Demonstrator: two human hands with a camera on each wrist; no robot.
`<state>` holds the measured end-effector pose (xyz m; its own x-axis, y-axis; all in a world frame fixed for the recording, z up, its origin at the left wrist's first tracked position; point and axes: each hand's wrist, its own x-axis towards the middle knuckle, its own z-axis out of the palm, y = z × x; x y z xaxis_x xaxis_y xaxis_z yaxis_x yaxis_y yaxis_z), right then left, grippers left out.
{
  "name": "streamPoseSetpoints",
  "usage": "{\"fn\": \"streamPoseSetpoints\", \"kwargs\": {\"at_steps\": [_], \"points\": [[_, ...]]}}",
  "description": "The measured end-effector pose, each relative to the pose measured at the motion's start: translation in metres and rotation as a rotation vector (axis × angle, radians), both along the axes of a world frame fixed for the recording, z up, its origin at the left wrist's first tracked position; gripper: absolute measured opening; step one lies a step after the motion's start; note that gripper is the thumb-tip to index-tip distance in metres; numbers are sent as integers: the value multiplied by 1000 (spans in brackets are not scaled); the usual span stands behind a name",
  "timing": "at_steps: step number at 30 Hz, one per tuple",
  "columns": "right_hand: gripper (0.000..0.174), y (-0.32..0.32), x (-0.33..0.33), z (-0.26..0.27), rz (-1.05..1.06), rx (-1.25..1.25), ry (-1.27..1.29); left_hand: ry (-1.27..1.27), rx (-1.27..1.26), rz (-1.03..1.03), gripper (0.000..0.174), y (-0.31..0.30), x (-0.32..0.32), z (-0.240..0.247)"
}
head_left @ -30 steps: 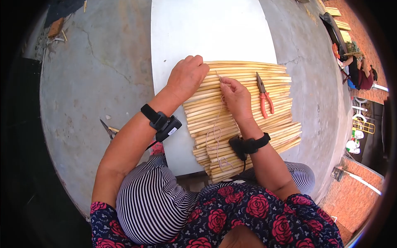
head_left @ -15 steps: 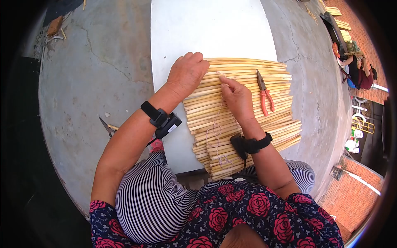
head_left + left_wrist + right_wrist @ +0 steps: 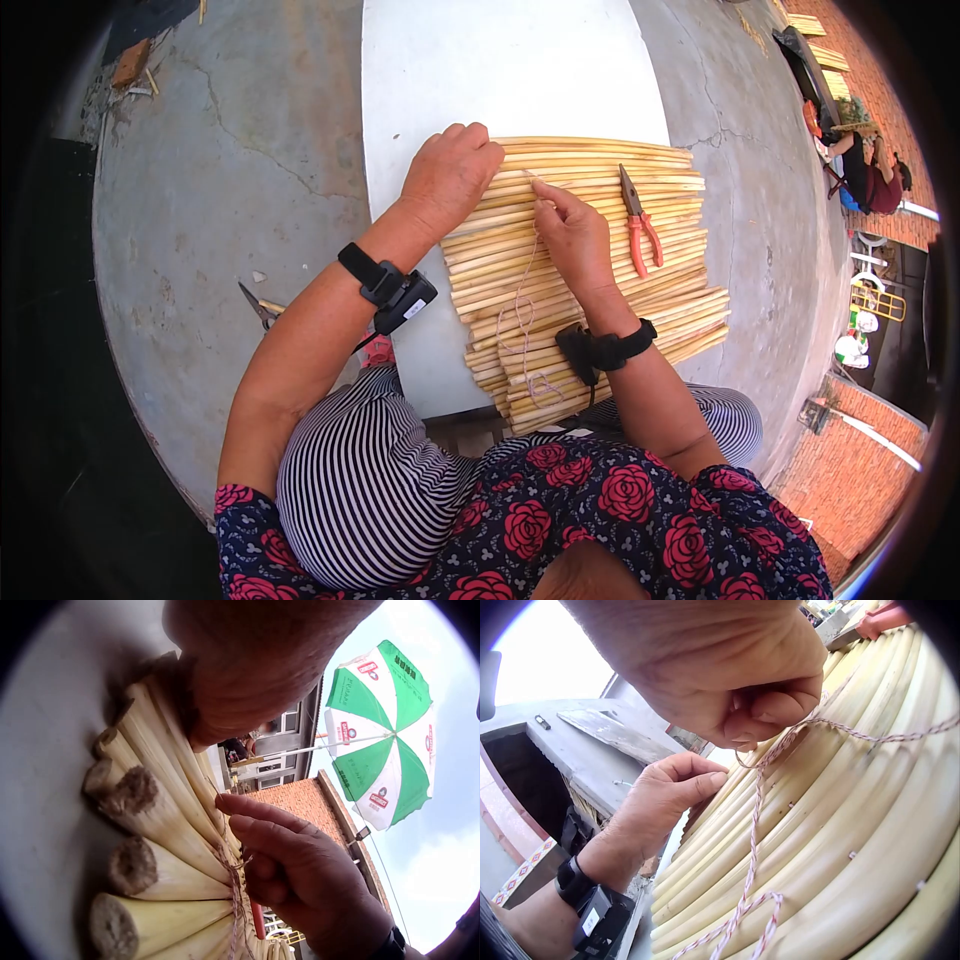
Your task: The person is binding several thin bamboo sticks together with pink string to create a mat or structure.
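Observation:
A row of pale plant stalks lies side by side on a white board. My left hand grips the far stalks at their left ends, its fingers bent over them. Close beside it, my right hand pinches a thin needle between thumb and forefinger, its tip right at the far stalks. Red-and-white twisted string runs from under the right hand across the stalks and lies in loose loops near my lap. Orange-handled pliers rest on the stalks, right of the right hand.
Another tool with a dark pointed tip lies by my left forearm. Concrete floor surrounds the board. Another person is at the far right, near brick paving. A green-and-white umbrella shows in the left wrist view.
The head view has shifted slightly. Both hands keep nearly the same places on the stalks, with the right fingertips still close to the far stalks. The pliers have not moved on the stalks.

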<state>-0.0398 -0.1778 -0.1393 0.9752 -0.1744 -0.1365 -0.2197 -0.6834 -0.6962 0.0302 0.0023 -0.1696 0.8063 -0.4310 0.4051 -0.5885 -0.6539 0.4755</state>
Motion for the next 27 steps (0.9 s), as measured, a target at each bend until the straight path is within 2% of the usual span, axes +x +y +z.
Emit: {"fn": "streamPoseSetpoints", "kwargs": {"at_steps": [16,18,27], "points": [[24,2,3,11,48,-135,31,-7,-15,-2,9,0,0,1],[24,3,2,11,48,-137,15,-9,-11,-1,3,0,0,1],[24,-3,2,4,17,-16,52,-8,-12,4,3,-1,0,0]]}}
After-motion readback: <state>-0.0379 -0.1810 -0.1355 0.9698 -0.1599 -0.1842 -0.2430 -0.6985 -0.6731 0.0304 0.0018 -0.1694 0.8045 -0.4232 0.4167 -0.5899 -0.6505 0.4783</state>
